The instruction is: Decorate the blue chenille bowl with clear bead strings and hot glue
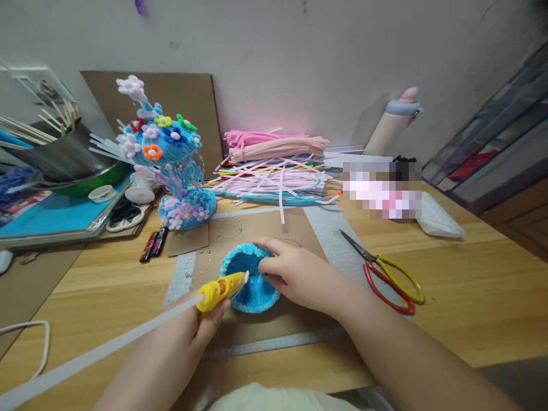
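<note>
A yellow hot glue gun (222, 290) is gripped in my left hand (209, 322), with a long white glue stick (128, 337) running out of its back. Its tip points into a round, hollow blue pipe-cleaner piece (257, 294) with a fluffy rim. My right hand (291, 271) holds that piece at its right side, the fingers reaching over the rim to the inside. Under both lies a sheet of brown cardboard (299, 322). Part of the gun's handle is hidden by my left hand.
Scissors (381, 274) lie on the right. Bundled pipe cleaners (278, 148) are stacked at the back. A flower-covered blue pipe-cleaner model (171, 142) stands back left, near two batteries (153, 244). A metal pot of sticks (60, 151) is far left; a bottle (387, 125) leans back right.
</note>
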`<move>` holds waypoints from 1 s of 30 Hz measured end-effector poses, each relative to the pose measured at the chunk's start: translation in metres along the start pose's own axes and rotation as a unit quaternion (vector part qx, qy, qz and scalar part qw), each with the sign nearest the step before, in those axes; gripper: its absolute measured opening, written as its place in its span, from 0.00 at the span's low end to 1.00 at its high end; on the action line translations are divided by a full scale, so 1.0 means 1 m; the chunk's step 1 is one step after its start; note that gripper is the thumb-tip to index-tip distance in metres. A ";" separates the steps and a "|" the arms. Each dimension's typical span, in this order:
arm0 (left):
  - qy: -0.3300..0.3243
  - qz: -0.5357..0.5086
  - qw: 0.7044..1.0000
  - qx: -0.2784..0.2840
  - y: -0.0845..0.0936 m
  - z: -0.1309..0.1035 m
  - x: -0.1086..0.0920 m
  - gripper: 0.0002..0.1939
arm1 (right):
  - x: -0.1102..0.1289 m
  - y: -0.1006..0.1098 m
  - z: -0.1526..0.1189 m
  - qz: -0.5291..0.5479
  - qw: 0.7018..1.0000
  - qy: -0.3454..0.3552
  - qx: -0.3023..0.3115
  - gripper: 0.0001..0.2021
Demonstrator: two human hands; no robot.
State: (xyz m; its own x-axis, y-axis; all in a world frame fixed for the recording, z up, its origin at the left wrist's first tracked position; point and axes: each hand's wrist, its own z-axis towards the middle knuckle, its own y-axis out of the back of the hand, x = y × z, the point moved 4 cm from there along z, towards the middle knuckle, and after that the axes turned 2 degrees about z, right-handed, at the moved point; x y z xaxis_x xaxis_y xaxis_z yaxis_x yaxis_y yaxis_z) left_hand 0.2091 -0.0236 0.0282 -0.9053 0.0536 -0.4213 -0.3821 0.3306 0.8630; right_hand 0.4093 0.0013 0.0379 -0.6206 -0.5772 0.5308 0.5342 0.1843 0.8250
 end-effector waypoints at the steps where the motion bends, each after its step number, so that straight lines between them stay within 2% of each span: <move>1: -0.005 -0.003 1.000 0.007 0.002 0.001 -0.003 0.21 | 0.000 0.000 0.000 0.001 1.000 0.001 -0.001 0.08; 7: -0.006 -0.009 0.999 0.042 0.016 0.011 -0.010 0.23 | 0.000 0.000 0.000 -0.013 1.000 -0.003 0.003 0.07; 13: 0.086 -0.130 0.985 0.080 0.017 0.012 0.010 0.28 | -0.001 0.002 0.000 -0.022 1.000 -0.014 0.002 0.08; 17: 0.092 -0.184 0.974 0.090 0.016 0.012 0.019 0.30 | -0.002 0.002 0.000 -0.026 1.000 -0.011 -0.005 0.07; 20: 0.093 -0.213 0.969 0.085 0.017 0.009 0.020 0.30 | -0.002 0.002 -0.001 -0.010 1.000 -0.010 -0.009 0.07; 25: 0.085 -0.254 0.962 0.043 0.019 0.003 0.019 0.28 | -0.003 0.003 -0.001 -0.018 1.000 -0.021 -0.011 0.05; 30: 0.068 -0.318 0.945 0.024 0.019 -0.004 0.025 0.28 | 0.002 0.011 -0.001 -0.003 0.998 0.005 -0.066 0.04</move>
State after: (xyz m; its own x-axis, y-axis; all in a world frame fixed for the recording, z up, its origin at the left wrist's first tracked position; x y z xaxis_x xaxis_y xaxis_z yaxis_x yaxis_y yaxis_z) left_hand 0.1788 -0.0198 0.0351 -0.5124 -0.2905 -0.8081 -0.8511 0.2976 0.4326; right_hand 0.4147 0.0012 0.0476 -0.6189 -0.5853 0.5238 0.6024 0.0743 0.7948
